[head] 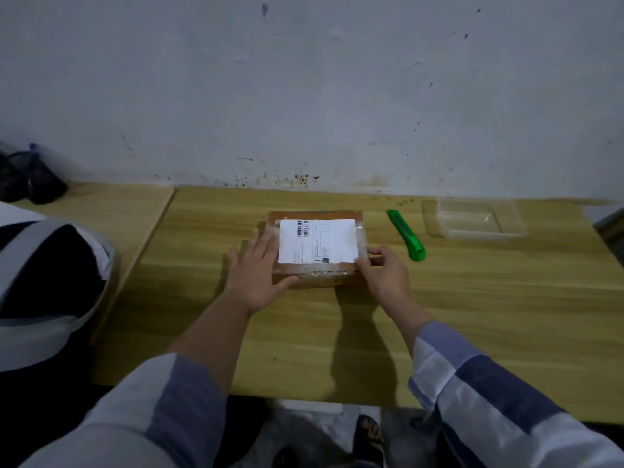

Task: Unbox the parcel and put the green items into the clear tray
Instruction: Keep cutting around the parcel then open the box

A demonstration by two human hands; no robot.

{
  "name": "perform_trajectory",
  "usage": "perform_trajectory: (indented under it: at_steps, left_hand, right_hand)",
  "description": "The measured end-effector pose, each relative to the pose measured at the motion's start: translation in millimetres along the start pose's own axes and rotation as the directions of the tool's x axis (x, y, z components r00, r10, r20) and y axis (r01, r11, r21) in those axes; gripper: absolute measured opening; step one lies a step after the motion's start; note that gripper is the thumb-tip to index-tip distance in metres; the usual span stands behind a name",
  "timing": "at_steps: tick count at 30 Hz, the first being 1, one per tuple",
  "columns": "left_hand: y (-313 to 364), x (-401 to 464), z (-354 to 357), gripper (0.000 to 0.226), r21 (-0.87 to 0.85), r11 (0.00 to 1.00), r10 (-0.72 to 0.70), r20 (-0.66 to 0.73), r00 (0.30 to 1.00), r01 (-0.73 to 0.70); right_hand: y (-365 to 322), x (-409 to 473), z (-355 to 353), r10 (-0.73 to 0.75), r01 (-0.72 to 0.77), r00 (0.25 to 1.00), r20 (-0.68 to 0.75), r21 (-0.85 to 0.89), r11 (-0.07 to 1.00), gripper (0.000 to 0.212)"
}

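The left hand [258, 271] is lying flat with fingers spread on the left end of the parcel [317, 251], thumb hooking the near edge. The right hand [383, 270] is pinching the parcel's near right corner, fingers curled. The parcel is sitting sealed mid-table [472, 315], its long axis running 9 to 3 o'clock, its white label [319, 241] facing up. At 3 o'clock a green utility knife [407, 235] is lying, pointing from 11 to 5 o'clock. The clear tray [481, 217] is standing at 2 o'clock, well apart from the parcel. A dark bag [30, 179] is resting at 10 o'clock.
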State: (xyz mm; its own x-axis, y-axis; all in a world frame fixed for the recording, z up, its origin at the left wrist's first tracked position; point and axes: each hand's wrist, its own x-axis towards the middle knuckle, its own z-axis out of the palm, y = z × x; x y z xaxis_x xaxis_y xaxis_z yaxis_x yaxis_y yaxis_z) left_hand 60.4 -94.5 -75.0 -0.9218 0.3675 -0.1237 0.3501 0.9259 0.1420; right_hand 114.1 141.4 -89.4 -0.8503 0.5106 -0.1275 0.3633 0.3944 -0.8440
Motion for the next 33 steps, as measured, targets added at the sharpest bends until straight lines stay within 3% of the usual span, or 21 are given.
perform_trajectory:
  at_steps: [2, 4, 8, 11, 17, 20, 23, 26, 29, 33]
  left_hand:
    - [-7, -5, 2, 0.111, -0.221, 0.969, -0.104, 0.017, 0.994, 0.106]
    - [-10, -10, 6, 0.111, -0.458, 0.875, -0.136, 0.072, 0.988, 0.154]
    - [-10, -22, 12, 0.096, -0.642, 0.758, -0.124, 0.03, 0.992, 0.114]
    - [-12, -30, 14, 0.091, -0.675, 0.734, -0.127, -0.024, 0.992, 0.078]
    - [-15, -38, 14, 0.091, -0.703, 0.706, -0.131, -0.013, 0.991, 0.084]
    - [-18, -40, 14, 0.088, -0.706, 0.706, -0.107, -0.023, 0.994, 0.06]
    - [-19, -40, 14, 0.083, -0.713, 0.699, -0.107, -0.033, 0.994, 0.052]
    - [-19, -40, 15, 0.082, -0.714, 0.698, -0.106, -0.031, 0.994, 0.052]
    - [-19, -41, 18, 0.083, -0.718, 0.694, -0.111, -0.033, 0.993, 0.054]
    - [-20, -42, 20, 0.083, -0.723, 0.688, -0.124, -0.045, 0.991, 0.053]
  right_hand:
    - [-1, -15, 3, 0.025, -0.025, 0.999, -0.032, 0.008, 1.0, 0.022]
    - [-2, -29, 6, 0.028, -0.028, 0.998, -0.048, 0.004, 1.0, 0.028]
    - [-3, -48, 8, 0.015, -0.015, 1.0, -0.013, -0.02, 1.0, 0.056]
    - [-6, -53, 6, -0.018, 0.009, 0.997, -0.068, -0.136, 0.991, 0.058]
    - [-6, -62, 8, -0.015, -0.004, 0.99, -0.14, -0.131, 0.991, 0.05]
    - [-6, -67, 8, -0.099, 0.065, 0.982, -0.163, -0.2, 0.978, 0.045]
    - [-3, -70, 10, -0.287, 0.234, 0.955, -0.07, -0.416, 0.879, 0.04]
    - [-1, -70, 10, -0.316, 0.306, 0.946, 0.078, -0.544, 0.781, 0.038]
    - [-6, -63, 11, -0.344, 0.374, 0.926, 0.154, -0.473, 0.798, 0.03]
    - [-17, -56, 8, -0.288, 0.331, 0.942, 0.17, -0.341, 0.88, 0.022]
